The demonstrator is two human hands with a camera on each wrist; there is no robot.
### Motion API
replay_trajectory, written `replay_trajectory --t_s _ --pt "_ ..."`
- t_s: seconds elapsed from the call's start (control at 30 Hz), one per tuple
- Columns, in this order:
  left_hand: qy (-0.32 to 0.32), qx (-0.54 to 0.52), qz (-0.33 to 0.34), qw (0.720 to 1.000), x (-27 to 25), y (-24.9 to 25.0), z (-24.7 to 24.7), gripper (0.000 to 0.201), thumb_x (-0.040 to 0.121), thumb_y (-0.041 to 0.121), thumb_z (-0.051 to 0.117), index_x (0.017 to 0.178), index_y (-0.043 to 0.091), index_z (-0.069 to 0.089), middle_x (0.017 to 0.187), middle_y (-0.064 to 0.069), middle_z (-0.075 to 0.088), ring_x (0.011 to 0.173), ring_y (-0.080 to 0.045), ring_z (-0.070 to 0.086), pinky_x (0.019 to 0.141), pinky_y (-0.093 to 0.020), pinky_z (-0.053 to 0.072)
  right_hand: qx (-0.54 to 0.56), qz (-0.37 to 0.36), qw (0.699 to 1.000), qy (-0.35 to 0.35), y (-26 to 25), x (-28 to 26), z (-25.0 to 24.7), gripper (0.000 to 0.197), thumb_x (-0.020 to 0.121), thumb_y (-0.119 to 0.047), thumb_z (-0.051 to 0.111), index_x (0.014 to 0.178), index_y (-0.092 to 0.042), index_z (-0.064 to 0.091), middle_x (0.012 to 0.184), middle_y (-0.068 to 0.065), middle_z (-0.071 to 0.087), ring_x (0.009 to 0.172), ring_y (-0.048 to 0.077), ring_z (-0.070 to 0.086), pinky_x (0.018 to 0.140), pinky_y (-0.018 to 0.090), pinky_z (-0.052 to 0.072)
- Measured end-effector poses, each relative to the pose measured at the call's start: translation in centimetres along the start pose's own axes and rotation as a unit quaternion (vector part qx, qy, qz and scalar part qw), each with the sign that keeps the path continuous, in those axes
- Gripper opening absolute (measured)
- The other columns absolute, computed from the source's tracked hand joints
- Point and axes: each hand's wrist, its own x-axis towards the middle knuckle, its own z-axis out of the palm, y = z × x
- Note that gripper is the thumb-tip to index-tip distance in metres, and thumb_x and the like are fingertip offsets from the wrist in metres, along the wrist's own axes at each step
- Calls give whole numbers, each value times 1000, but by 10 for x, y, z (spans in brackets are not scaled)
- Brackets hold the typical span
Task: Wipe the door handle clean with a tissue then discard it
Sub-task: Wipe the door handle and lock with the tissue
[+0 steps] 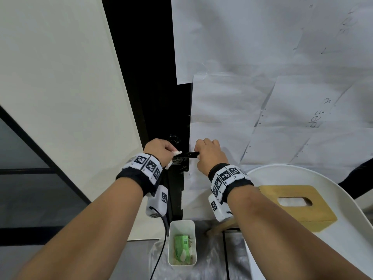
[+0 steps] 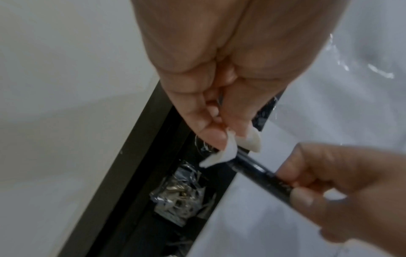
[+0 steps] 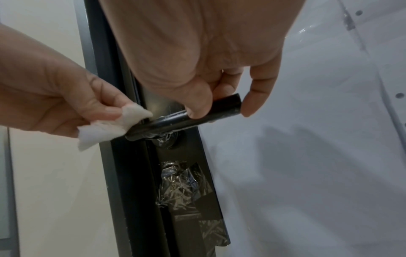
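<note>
A black lever door handle [image 1: 186, 154] [image 2: 259, 171] [image 3: 175, 120] sticks out from the dark door edge. My left hand [image 1: 159, 151] [image 2: 222, 125] [image 3: 72, 104] pinches a small white tissue [image 1: 177, 153] [image 2: 222, 154] [image 3: 110, 127] and holds it against the handle's pivot end. My right hand [image 1: 209, 154] [image 2: 329, 184] [image 3: 208, 87] grips the handle's free end, thumb and fingers curled round it.
A small white bin [image 1: 172, 259] with green and white scraps stands on the floor below the hands. A wooden tissue box [image 1: 323, 215] sits on a white round table [image 1: 353, 249] at the right. White paper sheets [image 1: 272, 57] cover the door; crumpled clear tape [image 3: 178, 187] lies under the handle.
</note>
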Motion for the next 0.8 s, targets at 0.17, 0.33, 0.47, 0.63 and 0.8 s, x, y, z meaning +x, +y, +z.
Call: replay_trajectory --t_s 0.17,0.33,0.47,0.63,0.8 --pt "57 -99 3 994 3 -6 -10 17 85 6 61 86 19 71 69 3 63 64 -14 60 61 -19 49 -14 1 1000 -2 -1 2 -6 17 86 -8 48 98 -19 54 103 1 54 104 25 43 77 35 37" --pt "63 -220 -37 973 3 -6 -5 8 85 6 65 89 11 69 77 -6 70 75 -23 72 74 -36 61 83 -17 996 31 -14 8 -13 16 91 -29 50 95 -20 62 102 0 59 104 22 47 88 39 41" --pt "55 -280 -37 958 1 0 0 4 82 7 67 83 11 66 80 -13 72 75 -26 73 74 -40 61 238 -35 971 -6 -31 6 -7 21 84 -27 62 104 -24 56 96 -6 61 98 18 56 87 39 50" --pt "16 -297 -29 954 1 4 4 7 87 8 63 90 10 69 90 -17 71 79 -24 71 74 -37 61 263 13 964 44 -35 6 -13 17 86 -15 57 103 -17 58 90 0 63 87 20 61 81 37 53" --pt "50 -91 -19 994 11 -21 12 22 85 25 69 106 23 66 92 2 70 85 -18 67 83 -35 57 125 21 989 74 -17 14 -23 26 91 -19 50 110 -11 66 107 12 59 101 28 56 80 32 45"
